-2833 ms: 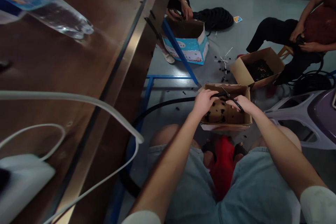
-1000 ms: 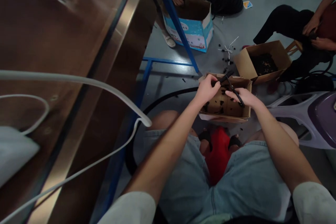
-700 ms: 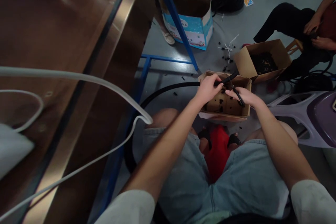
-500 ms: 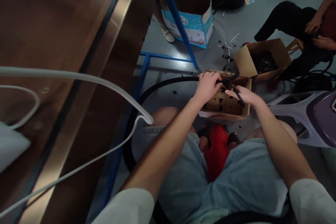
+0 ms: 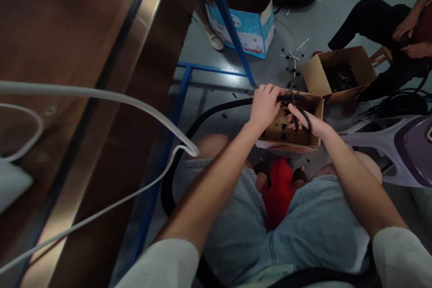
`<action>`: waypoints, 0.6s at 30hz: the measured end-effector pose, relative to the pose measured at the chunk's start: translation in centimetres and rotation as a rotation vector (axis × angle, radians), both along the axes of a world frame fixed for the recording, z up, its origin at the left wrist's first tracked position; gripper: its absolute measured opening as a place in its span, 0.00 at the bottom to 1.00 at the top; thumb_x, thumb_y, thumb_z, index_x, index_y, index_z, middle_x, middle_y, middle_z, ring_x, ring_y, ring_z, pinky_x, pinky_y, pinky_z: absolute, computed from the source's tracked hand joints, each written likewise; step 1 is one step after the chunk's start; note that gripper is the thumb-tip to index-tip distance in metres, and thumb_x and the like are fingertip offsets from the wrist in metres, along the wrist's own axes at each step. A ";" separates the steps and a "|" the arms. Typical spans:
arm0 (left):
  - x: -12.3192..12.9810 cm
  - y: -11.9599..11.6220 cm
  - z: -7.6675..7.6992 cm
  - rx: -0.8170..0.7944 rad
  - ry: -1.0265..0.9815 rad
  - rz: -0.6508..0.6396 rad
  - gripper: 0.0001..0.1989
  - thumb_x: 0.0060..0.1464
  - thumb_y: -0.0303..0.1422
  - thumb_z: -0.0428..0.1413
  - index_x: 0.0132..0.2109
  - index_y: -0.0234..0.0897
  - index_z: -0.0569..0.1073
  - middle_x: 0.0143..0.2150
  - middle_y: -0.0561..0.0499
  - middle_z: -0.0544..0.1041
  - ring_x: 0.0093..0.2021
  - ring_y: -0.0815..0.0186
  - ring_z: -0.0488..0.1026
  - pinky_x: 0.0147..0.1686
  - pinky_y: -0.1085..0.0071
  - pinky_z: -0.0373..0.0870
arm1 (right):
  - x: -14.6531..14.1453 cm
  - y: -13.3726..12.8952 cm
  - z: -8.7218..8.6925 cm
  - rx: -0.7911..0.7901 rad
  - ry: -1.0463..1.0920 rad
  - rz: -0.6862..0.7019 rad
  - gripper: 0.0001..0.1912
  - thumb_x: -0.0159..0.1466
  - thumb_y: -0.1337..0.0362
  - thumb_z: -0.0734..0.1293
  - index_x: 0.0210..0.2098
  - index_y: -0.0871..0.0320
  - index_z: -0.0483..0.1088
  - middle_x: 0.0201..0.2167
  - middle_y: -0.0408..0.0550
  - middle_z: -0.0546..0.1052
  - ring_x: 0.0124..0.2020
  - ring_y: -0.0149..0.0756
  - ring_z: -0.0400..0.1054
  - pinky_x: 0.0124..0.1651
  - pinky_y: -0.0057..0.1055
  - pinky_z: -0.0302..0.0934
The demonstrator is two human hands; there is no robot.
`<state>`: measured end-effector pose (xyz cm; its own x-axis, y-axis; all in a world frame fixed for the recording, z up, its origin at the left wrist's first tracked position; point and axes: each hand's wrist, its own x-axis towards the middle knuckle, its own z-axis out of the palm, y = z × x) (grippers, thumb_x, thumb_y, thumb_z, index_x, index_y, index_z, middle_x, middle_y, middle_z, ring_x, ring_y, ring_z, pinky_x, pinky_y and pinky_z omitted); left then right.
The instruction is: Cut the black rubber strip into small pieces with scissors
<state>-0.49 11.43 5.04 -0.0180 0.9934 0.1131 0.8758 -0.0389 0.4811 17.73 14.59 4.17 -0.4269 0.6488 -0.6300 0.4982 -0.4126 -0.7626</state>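
My left hand [image 5: 266, 104] is closed around a long black rubber tube [image 5: 221, 107], close to the tube's end. The tube curves from beside my left leg up over a cardboard box [image 5: 290, 146] on the floor. In my right hand [image 5: 308, 121] is a pair of black-handled scissors [image 5: 297, 117], held over the box with the blades pointing up at the tube. The blades look parted around or right beside the tube; I cannot tell which. Small black cut pieces lie in the box.
A second cardboard box [image 5: 362, 69] with black pieces stands beyond, near a seated person. A blue-white carton [image 5: 249, 31] is at another person's hands. A blue metal frame [image 5: 216, 71] and brown table [image 5: 67, 54] are left, a purple stool [image 5: 408, 148] right.
My right hand has turned, bringing the scissors more upright against the tube. The tube's free end, bent upward before, now lies straighter. My left hand has shifted slightly left and up.
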 end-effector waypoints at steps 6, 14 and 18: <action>-0.2 0.2 -0.4 0.012 -0.068 -0.055 0.08 0.65 0.29 0.55 0.50 0.40 0.73 0.52 0.43 0.75 0.56 0.51 0.69 0.58 0.53 0.67 | -0.2 -0.2 -0.3 0.065 -0.010 -0.072 0.22 0.66 0.45 0.71 0.31 0.58 0.69 0.29 0.48 0.76 0.25 0.34 0.74 0.25 0.26 0.63; -0.6 0.6 -1.4 0.055 -0.223 -0.003 0.07 0.63 0.31 0.57 0.48 0.40 0.73 0.51 0.44 0.78 0.54 0.54 0.71 0.57 0.57 0.68 | 1.1 0.6 -1.3 0.283 -0.106 0.040 0.14 0.62 0.54 0.66 0.27 0.58 0.71 0.13 0.41 0.68 0.17 0.34 0.64 0.24 0.28 0.56; -0.8 0.9 -1.8 0.068 -0.335 0.029 0.06 0.62 0.32 0.58 0.46 0.39 0.75 0.48 0.45 0.80 0.50 0.57 0.74 0.54 0.60 0.70 | 1.0 0.9 -1.3 0.318 -0.120 0.008 0.12 0.59 0.55 0.67 0.27 0.57 0.70 0.14 0.40 0.66 0.18 0.33 0.62 0.23 0.28 0.55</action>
<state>-1.24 12.37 3.23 -0.0931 0.9823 0.1625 0.6710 -0.0586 0.7391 18.74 15.47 2.90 -0.3675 0.8180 -0.4426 0.5947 -0.1592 -0.7880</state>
